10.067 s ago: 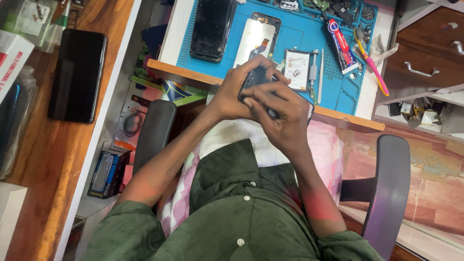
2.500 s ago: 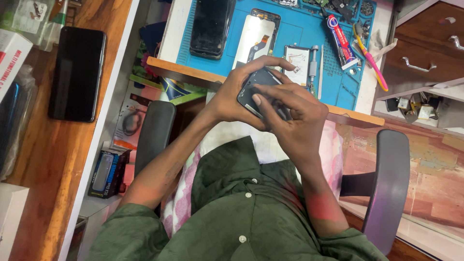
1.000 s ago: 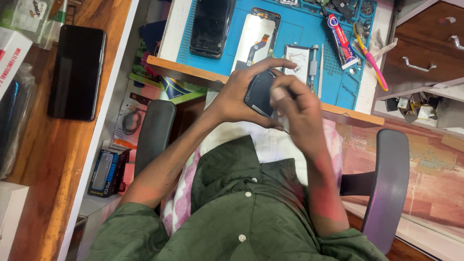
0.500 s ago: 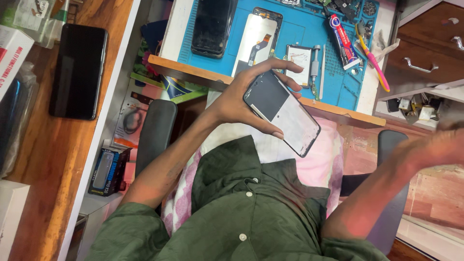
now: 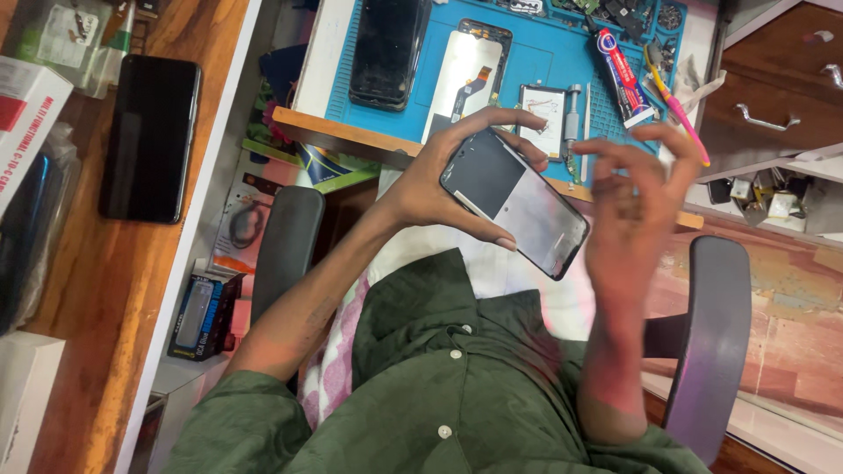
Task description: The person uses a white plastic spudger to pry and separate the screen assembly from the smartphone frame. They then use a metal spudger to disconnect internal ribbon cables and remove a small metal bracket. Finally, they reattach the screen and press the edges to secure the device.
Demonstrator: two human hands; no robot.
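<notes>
Phone panel, dark with a pale lower part, lies tilted in the left hand, fingers wrapped round its edges, above the lap. Half a second ago the right hand was off to the side; now it hovers beside the panel, fingers loosely curled, holding nothing. Beyond lies a blue work mat with another dark phone, on a wooden bench.

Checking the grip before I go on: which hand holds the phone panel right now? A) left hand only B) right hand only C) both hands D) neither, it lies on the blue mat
A: the left hand alone wraps the phone panel, while the right hand hangs beside it, fingers spread and apparently not touching it.
</notes>
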